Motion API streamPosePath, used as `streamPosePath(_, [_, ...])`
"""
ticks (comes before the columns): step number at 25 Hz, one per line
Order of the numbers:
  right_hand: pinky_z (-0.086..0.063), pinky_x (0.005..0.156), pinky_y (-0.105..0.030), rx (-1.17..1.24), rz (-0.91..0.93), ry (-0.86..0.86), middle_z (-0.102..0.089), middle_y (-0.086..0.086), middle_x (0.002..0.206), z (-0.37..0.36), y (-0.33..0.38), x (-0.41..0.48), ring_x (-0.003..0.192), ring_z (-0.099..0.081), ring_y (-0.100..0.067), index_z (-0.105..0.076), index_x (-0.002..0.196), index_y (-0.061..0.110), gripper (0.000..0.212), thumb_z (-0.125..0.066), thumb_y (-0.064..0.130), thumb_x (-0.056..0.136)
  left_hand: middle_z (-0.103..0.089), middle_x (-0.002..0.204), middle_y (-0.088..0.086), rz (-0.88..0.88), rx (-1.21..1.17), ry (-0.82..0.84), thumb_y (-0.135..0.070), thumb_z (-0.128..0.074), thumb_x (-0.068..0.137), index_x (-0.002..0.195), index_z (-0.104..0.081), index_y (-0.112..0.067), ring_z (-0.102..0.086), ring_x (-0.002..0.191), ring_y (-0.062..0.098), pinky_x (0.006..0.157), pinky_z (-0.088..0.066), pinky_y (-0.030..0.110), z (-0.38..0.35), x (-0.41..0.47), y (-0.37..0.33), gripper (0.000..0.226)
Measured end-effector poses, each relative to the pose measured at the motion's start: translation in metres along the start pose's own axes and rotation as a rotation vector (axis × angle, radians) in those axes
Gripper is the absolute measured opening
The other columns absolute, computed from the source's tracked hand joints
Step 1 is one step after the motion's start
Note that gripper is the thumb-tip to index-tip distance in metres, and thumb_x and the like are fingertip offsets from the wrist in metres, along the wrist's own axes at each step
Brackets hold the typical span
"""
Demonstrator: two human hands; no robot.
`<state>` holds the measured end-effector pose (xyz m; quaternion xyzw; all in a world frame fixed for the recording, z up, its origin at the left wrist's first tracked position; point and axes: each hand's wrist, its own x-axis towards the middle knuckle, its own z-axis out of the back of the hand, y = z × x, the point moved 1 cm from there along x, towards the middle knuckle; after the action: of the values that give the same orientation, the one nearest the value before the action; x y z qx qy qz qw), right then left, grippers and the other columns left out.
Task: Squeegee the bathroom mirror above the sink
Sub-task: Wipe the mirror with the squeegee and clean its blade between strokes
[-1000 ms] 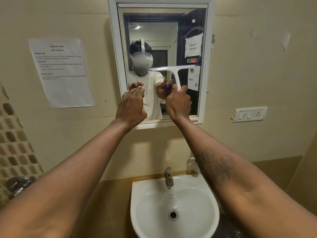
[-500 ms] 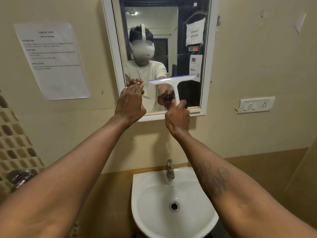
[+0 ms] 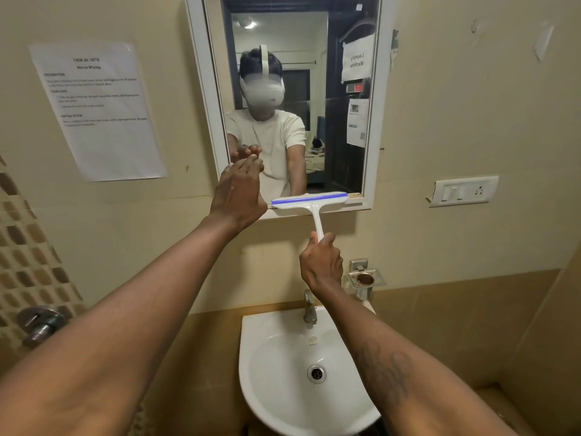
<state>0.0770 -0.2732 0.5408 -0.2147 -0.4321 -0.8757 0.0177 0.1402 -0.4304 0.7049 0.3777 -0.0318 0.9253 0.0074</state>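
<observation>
A white-framed mirror (image 3: 345,146) hangs on the beige wall above a white sink (image 3: 279,357). My right hand (image 3: 322,262) grips the handle of a white squeegee (image 3: 309,201) with a blue blade. Its blade lies level along the mirror's bottom edge, on the right half. My left hand (image 3: 239,191) is flat, fingers together, with the fingertips against the lower left of the glass and nothing in it. The mirror reflects a person in a white shirt with a headset.
A printed sheet (image 3: 100,111) is taped to the wall on the left. A switch plate (image 3: 463,191) sits right of the mirror. A metal soap holder (image 3: 364,278) and the tap (image 3: 309,306) are below my right hand. A shower valve (image 3: 39,324) is at far left.
My right hand has pulled the squeegee down the right half of the glass from mid height to the bottom edge. My left hand has stayed near the lower left corner.
</observation>
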Motion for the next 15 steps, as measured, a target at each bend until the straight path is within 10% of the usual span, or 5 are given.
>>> streamPosePath(15, [-0.055,0.061,-0.043,0.288,0.250,-0.241,-0.061,-0.003,0.086,0.096,0.130,0.086,0.074,-0.065,-0.025,-0.044,0.113,0.014,0.035,-0.037,0.048,0.109,-0.048,0.154,0.014,0.015,0.002,-0.098,-0.005,-0.060,0.083,0.147,-0.046,-0.005,-0.041,0.146,0.027,0.124,-0.029,0.043,0.040,0.025,-0.007,0.066])
